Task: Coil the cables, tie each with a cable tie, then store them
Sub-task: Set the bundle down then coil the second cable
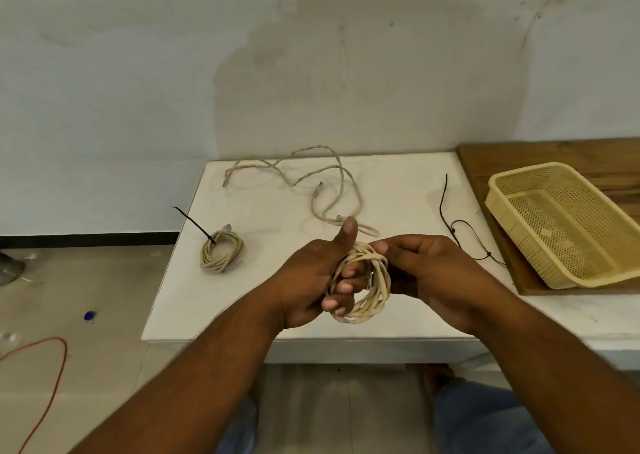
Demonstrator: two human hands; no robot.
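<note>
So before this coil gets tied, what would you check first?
1. Coil gripped by left hand, fingers through it: ok.
2. Right hand pinching the coil's top: ok.
3. Loose end tucked in: cannot tell.
4. Spare cable ties lying on the table near the right hand: ok.
5. Tie on this coil: not ok, none yet.
6. Basket empty for storing: ok.
</note>
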